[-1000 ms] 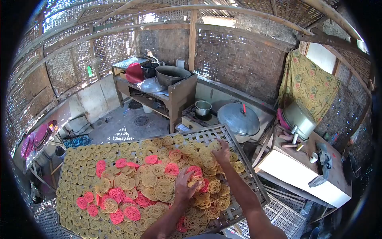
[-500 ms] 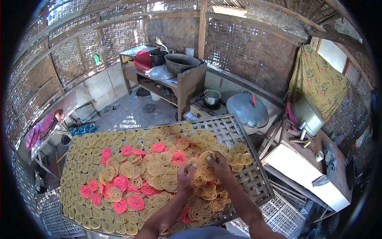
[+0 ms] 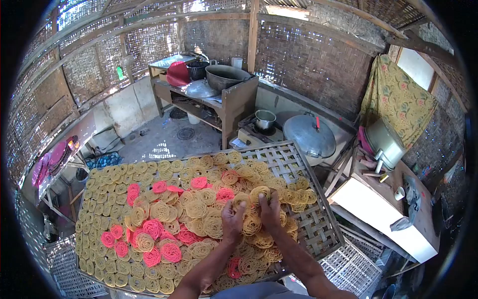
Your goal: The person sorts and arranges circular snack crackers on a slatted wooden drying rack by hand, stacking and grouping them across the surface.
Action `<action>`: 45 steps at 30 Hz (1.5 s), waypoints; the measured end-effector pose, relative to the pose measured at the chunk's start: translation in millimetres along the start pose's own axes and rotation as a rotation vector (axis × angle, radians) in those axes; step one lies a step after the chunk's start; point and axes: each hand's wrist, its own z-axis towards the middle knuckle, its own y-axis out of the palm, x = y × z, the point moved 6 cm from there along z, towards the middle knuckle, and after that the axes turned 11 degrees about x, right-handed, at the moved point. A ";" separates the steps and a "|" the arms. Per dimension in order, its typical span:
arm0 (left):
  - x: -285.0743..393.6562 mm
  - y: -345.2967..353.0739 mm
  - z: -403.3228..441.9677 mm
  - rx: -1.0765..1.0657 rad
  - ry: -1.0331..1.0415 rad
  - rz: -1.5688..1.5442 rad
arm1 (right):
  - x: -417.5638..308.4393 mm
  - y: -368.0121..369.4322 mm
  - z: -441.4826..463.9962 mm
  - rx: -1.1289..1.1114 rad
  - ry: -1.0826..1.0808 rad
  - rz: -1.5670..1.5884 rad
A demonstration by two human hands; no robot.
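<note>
My left hand [image 3: 233,219] is closed, thumb and fingers pinching a yellow lacy coiled cracker [image 3: 241,200]. Close beside it, my right hand [image 3: 270,212] grips another yellow coiled cracker [image 3: 260,193] at its edge. Both hands are just above a woven bamboo tray [image 3: 318,234], over a heap of similar yellow crackers [image 3: 251,225]. Pink coiled crackers [image 3: 152,228] lie among the pale yellow ones in the middle. Toward the left, smaller yellow rounds [image 3: 107,214] are spread in rows. My fingers partly hide the held pieces.
Beyond the tray stand a large lidded pot [image 3: 308,137] and a small saucepan [image 3: 265,119] on a stove. A wooden shelf [image 3: 239,107] carries a big dark basin [image 3: 226,77]. At right, a cabinet [image 3: 383,214] holds a tilted metal pot [image 3: 386,142].
My hands have shifted only slightly, still close together with a yellow cracker in each. Some yellow crackers below my right hand lie a little differently.
</note>
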 end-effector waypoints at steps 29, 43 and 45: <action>3.8 4.8 -0.3 -0.105 -0.062 0.024 | -7.4 -0.2 -3.8 -0.138 0.383 0.031; -7.4 -4.0 6.4 -0.125 -0.006 0.075 | 12.5 -8.0 6.6 -0.216 0.509 0.194; -3.2 -4.7 8.1 -0.120 0.102 0.104 | 2.4 -12.4 9.3 -0.229 0.432 0.148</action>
